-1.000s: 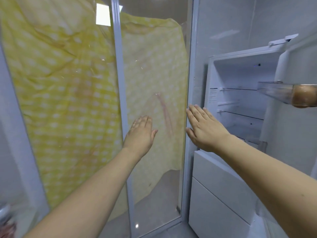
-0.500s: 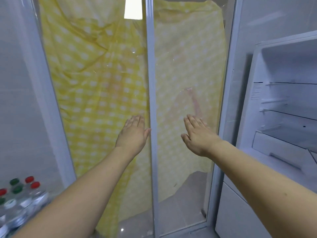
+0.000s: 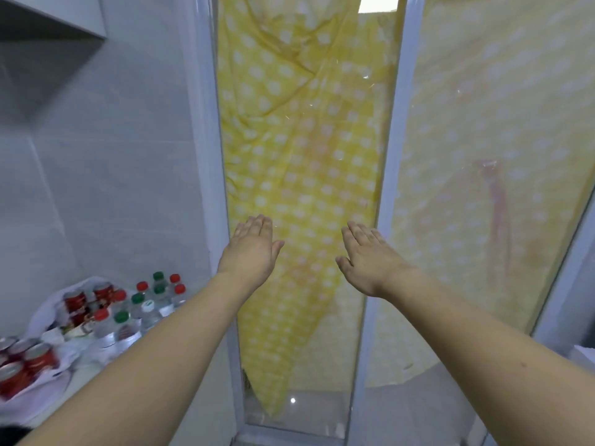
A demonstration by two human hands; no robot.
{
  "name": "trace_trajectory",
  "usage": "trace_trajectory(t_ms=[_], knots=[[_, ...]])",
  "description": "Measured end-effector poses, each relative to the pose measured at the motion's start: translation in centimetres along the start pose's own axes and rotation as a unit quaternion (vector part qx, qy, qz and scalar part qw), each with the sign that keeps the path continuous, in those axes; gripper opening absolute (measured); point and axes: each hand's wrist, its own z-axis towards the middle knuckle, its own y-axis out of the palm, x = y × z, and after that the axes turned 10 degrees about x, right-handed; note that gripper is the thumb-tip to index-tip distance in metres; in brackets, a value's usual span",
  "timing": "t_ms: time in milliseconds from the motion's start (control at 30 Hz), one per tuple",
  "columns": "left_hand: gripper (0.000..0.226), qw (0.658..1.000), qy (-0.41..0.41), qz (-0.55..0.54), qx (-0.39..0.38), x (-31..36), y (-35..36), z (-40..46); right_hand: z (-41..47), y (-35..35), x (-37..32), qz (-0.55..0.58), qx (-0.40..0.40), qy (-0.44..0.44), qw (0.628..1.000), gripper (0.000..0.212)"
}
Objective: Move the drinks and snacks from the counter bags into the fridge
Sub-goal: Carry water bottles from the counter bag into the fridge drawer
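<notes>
Both my hands are stretched out in front of me, empty, with straight fingers. My left hand [image 3: 251, 249] and my right hand [image 3: 370, 255] hover before a glass door. At the lower left, several water bottles [image 3: 145, 313] with red and green caps stand in a white bag [image 3: 48, 313] on the counter. Several red cans [image 3: 35, 362] sit in another white bag at the far left edge. The fridge is out of view.
A glass sliding door with white frames [image 3: 391, 175] fills the middle, a yellow dotted cloth [image 3: 306, 156] hanging behind it. A grey tiled wall [image 3: 112, 172] stands on the left, with a cabinet underside [image 3: 48, 24] at the top left.
My view has swung left: the open fridge has left the frame on the right, and the bottles and cans on the counter have come into view. Both hands stay open and empty.
</notes>
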Motion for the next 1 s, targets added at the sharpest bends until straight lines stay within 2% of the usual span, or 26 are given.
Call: trace_trajectory(t_ms=[300,667,1000], knots=[[0.061,0.987,-0.128,0.094,-0.011,-11.3,-4.3,-5.8,5.9,3.0,-11.9,0.074,0.0,-0.151,0.986,0.065],[0.061,0.935,-0.308,0.173,-0.026,-22.8,-10.5,-16.4,7.2,5.8,-27.8,0.155,-0.027,-0.311,0.937,0.064],[0.061,0.912,-0.359,0.193,-0.053,-29.5,-9.1,-20.2,9.3,10.7,-36.0,0.152,-0.062,-0.381,0.91,0.066]])
